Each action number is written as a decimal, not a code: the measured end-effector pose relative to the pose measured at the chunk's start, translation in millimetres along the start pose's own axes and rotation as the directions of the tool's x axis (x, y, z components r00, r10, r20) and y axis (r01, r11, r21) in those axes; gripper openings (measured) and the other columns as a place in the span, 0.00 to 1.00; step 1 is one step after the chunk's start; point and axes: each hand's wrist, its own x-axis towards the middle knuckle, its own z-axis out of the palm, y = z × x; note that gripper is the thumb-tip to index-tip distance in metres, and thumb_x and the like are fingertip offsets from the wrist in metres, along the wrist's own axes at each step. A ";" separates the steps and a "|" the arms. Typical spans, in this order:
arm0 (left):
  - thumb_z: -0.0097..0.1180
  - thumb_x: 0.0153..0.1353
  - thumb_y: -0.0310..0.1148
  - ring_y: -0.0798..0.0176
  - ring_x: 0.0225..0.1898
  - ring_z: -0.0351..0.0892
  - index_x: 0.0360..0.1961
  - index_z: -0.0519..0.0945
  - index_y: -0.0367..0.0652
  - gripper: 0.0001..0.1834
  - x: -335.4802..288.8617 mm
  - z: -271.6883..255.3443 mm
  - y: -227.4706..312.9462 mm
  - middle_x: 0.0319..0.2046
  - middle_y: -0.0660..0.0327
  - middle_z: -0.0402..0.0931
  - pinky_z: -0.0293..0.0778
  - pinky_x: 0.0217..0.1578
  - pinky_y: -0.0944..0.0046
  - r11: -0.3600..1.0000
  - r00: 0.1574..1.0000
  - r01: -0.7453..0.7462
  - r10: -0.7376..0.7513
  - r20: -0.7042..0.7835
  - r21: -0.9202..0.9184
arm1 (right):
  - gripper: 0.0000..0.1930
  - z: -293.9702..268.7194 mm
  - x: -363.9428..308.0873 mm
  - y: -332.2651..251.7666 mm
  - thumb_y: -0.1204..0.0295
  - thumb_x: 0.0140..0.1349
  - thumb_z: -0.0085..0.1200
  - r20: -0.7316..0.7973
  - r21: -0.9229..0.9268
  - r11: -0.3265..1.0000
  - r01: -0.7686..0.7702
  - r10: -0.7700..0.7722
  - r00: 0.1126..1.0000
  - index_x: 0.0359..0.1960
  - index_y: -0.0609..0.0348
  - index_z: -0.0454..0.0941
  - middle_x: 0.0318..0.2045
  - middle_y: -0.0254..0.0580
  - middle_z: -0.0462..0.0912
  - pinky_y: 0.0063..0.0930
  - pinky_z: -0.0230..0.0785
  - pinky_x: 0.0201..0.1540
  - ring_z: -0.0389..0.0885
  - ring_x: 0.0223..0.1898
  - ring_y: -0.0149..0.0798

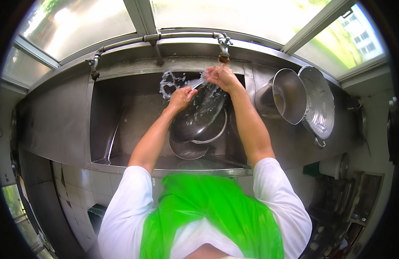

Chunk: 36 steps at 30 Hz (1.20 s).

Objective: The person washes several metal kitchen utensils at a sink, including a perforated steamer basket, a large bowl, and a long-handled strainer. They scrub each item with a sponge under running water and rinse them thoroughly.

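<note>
Ref. centre of frame: we have the dark pan point(201, 114) tilted in the sink point(137, 95), below the tap point(224, 45) at upper centre; water point(168, 85) splashes toward upper L. L hand point(181, 98): fingers appear closed on the pan's upper edge. R hand point(222, 77): fingers curled directly under the outlet; spray hides the contact, so we can't tell if they grip anything. Beneath the pan, partly covered, lie a pale-rimmed vessel point(226, 122) & a curved metal piece point(188, 151). Status (est.): pan rinse in progress, not complete, as flow is on w/ both hands at work there. Remaining (est.): the 2 items beneath, if they need rinsing too. On the counter point(290, 149), R side of frame, rest a steel pot point(288, 96) & a wide metal basin point(319, 103), clear of the flow; whether these are done, we can't confirm.
</note>
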 end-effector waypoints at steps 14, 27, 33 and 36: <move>0.66 0.61 0.46 0.67 0.20 0.58 0.18 0.65 0.40 0.28 -5.1 -36.3 2.8 0.14 0.59 0.61 0.59 0.22 0.58 0.991 0.997 0.016 -0.026 -0.070 -0.135 | 0.19 -29.5 8.8 22.3 0.72 0.59 0.55 -0.046 -0.500 0.840 0.208 -0.266 0.963 0.52 0.63 0.78 0.42 0.48 0.84 0.35 0.75 0.50 0.83 0.47 0.42; 0.61 0.63 0.55 0.56 0.40 0.76 0.48 0.75 0.41 0.27 -89.8 -61.4 -56.9 0.37 0.53 0.74 0.73 0.42 0.55 0.953 0.783 0.206 -0.025 -0.621 0.221 | 0.13 27.0 -28.6 16.3 0.69 0.53 0.61 0.283 -0.942 0.085 0.324 -0.320 0.904 0.36 0.59 0.72 0.35 0.52 0.83 0.50 0.71 0.43 0.81 0.42 0.58; 0.41 0.62 0.74 0.49 0.48 0.78 0.59 0.70 0.41 0.45 -56.2 -16.7 38.3 0.51 0.50 0.76 0.76 0.50 0.47 0.067 0.862 0.270 -0.462 0.210 -0.960 | 0.09 106.7 -70.4 40.6 0.73 0.55 0.56 0.317 -0.918 0.110 0.381 -0.376 0.871 0.35 0.61 0.72 0.31 0.55 0.81 0.52 0.72 0.39 0.82 0.37 0.60; 0.49 0.73 0.46 0.55 0.42 0.80 0.47 0.75 0.35 0.21 -27.4 11.6 -33.6 0.43 0.52 0.79 0.78 0.48 0.53 -0.291 0.849 0.270 -0.377 0.369 -0.918 | 0.11 124.4 -82.9 59.8 0.70 0.59 0.54 0.426 -0.884 0.051 0.464 -0.320 0.846 0.42 0.61 0.76 0.33 0.55 0.82 0.49 0.74 0.44 0.82 0.40 0.58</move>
